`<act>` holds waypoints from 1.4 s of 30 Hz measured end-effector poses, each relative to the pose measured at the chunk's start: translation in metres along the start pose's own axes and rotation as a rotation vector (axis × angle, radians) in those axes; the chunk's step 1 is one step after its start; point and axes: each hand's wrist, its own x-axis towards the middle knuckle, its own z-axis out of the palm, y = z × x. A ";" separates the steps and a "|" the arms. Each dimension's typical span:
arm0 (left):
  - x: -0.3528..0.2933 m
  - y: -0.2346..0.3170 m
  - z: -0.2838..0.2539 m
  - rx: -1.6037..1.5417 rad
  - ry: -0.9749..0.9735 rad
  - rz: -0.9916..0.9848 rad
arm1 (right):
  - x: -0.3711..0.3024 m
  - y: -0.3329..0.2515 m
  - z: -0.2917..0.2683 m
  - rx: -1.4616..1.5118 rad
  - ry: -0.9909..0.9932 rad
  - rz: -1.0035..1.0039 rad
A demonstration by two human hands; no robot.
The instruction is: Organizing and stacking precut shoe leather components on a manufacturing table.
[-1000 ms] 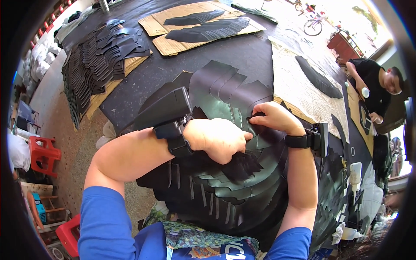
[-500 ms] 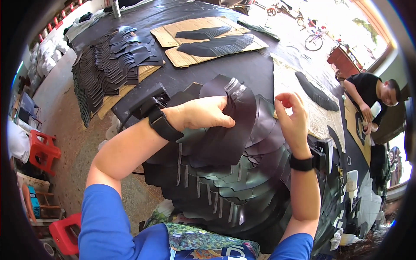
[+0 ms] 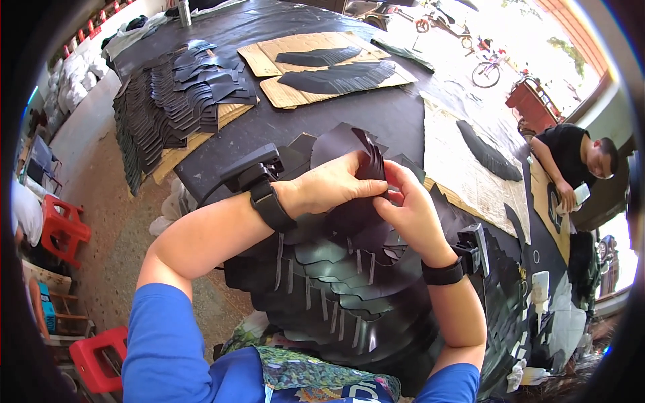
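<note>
My left hand [image 3: 332, 183] is closed on a curved, dark leather-like piece [image 3: 338, 142], thumb in front and fingers behind. The piece is bent, its edge standing up between my two hands. Against that edge rests my right hand [image 3: 415, 215], thumb and fingers pinched together beside my left thumb. What the right fingertips hold is partly hidden, but they meet at the piece's edge. Below both hands lies a spread of overlapping dark pieces [image 3: 329, 269], several with pale strips along their edges.
Stacked dark strips [image 3: 158, 101] lie at the far left of the black table [image 3: 269, 124]. Fringed dark pieces rest on cardboard [image 3: 285, 97] behind. A white bottle [image 3: 539, 289] stands at right. Another person [image 3: 571, 158] works at far right. Red stools [image 3: 64, 228] are on the left floor.
My right hand has moved left and down from the air to the dark piece, meeting my left hand. The piece now bends upward, its edge turned between them.
</note>
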 end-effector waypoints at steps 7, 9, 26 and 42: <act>-0.015 0.042 0.012 0.498 0.080 -0.177 | 0.013 0.021 -0.012 0.001 0.242 -0.019; -0.011 0.022 -0.006 0.512 -0.002 0.071 | 0.015 0.013 -0.030 -0.408 0.339 -0.122; -0.029 0.020 0.002 1.265 -0.627 0.131 | 0.057 0.063 -0.055 -0.339 -0.550 0.215; -0.013 0.010 0.008 1.269 -0.693 0.147 | 0.060 0.067 -0.048 -0.430 -0.560 0.200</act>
